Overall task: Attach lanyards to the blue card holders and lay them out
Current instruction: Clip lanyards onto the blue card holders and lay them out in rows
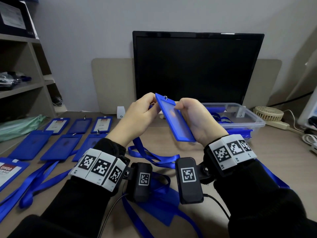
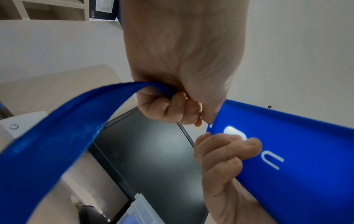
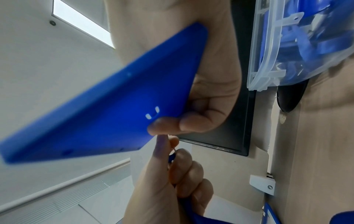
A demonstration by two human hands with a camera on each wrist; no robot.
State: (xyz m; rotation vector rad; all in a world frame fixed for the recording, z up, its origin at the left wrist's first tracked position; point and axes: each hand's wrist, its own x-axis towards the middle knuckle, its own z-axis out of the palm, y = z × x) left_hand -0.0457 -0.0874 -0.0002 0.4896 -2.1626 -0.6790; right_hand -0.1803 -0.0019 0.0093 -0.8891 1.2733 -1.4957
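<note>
Holding the blue card holder [image 1: 175,118] above the desk [image 1: 185,148], I see my right hand [image 1: 194,120] wrapped round its long edge, fingers curled behind the back panel and thumb on the front. The holder is tilted, its slotted top end toward 11 o'clock and its bottom end toward 5 o'clock, near my right wrist. A small metal ring [image 1: 165,97] shows at the top end.

My left hand [image 1: 140,114] sits at 9 o'clock of the holder, fingers curled and pinching the end of a blue lanyard [image 1: 147,152] against the holder's top corner. In the left wrist view the strap [image 2: 57,144] runs out of that closed fist. I cannot tell whether the clip is already hooked through the slot.

Finished card holders [image 1: 68,134] lie in rows at 9 o'clock on the desk, their lanyards trailing toward 7 o'clock. A clear plastic bin [image 1: 240,117] holding more blue parts stands at 3 o'clock. A dark monitor [image 1: 197,66] stands at 12 o'clock, and a small fan [image 1: 268,113] lies beyond the bin.
</note>
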